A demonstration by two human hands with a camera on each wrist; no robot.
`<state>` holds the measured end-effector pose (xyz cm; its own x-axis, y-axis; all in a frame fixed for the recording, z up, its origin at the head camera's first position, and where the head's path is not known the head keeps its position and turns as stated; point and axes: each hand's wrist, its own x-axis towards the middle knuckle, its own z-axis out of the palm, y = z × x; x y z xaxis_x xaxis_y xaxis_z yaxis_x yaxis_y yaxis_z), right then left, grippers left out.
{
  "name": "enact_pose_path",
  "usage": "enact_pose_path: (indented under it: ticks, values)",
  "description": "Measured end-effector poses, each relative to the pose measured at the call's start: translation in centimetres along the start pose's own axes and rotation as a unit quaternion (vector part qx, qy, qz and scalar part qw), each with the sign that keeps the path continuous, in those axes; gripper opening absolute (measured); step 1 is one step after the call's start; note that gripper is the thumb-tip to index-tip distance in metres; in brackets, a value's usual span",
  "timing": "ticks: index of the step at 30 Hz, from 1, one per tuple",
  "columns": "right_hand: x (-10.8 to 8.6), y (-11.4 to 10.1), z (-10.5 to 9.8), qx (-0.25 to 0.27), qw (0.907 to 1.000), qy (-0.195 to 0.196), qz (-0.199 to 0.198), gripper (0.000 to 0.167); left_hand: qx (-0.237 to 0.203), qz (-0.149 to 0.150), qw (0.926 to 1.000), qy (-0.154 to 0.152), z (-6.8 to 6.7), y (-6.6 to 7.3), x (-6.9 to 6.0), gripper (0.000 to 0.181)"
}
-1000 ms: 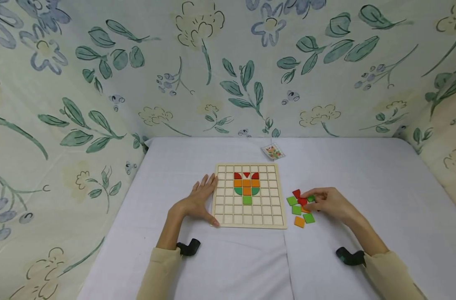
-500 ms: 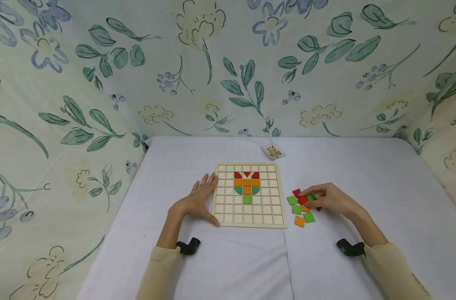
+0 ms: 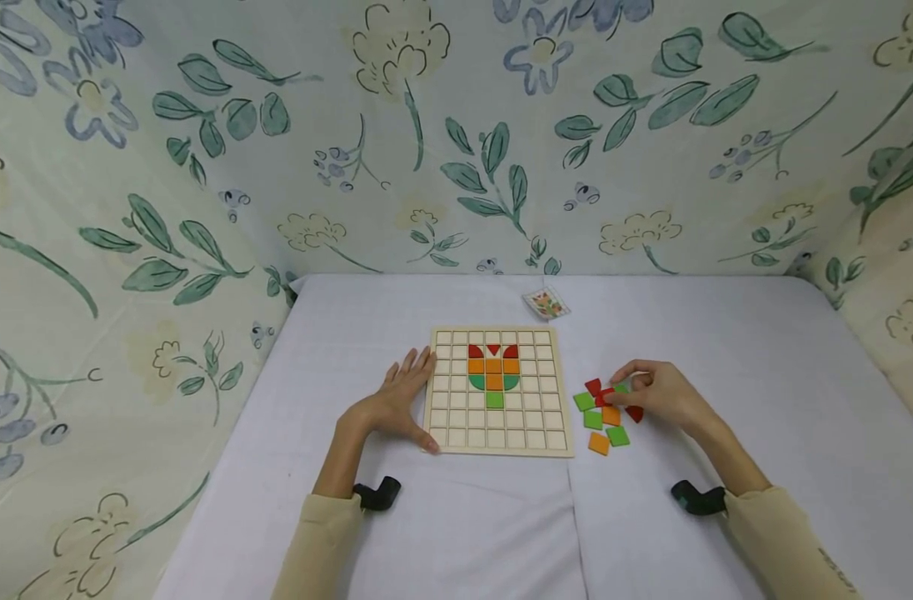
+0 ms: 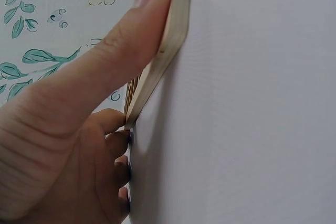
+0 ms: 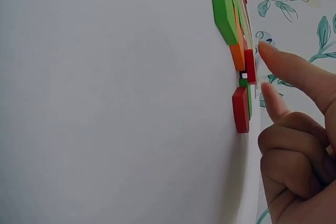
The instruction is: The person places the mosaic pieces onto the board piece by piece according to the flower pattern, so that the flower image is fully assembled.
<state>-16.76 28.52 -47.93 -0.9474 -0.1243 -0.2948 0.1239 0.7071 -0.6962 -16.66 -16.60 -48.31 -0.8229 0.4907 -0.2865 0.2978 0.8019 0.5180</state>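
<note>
A square wooden grid board [image 3: 441, 422] lies on the table in the head view, with red, orange and green tiles [image 3: 494, 381] in a tulip shape. My left hand [image 3: 396, 398] rests along its left edge, fingers spread and thumb [image 4: 118, 51] at the near left corner. To the board's right lies a loose pile of tiles [image 3: 594, 419]. Over the pile's far right side hovers my right hand [image 3: 662, 396]. In the right wrist view its thumb and index finger stand apart near a red tile [image 5: 250, 66], nothing between them; the other fingers are curled.
A small picture card [image 3: 546, 303] lies behind the board near the table's far edge. White cloth covers the table [image 3: 501, 525], with a crease toward the front. Floral fabric [image 3: 456, 150] hangs behind and at the sides.
My right hand has shifted slightly up and back over the pile. A red tile at the pile's right and the orange tile beside it show more fully. The left hand stays put.
</note>
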Motion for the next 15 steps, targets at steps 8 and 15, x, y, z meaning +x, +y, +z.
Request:
enact_pose_path:
  ticks: [8, 15]
  values:
    - [0.1, 0.36, -0.28, 0.008, 0.9992, -0.039, -0.001, 0.047, -0.003, 0.004, 1.0, 0.002, -0.09, -0.03, -0.04, 0.153]
    - [-0.17, 0.26, -0.11, 0.001, 0.9995, -0.031, -0.012, 0.044, -0.005, 0.003, 1.0, 0.003, -0.06, -0.02, 0.04, 0.153]
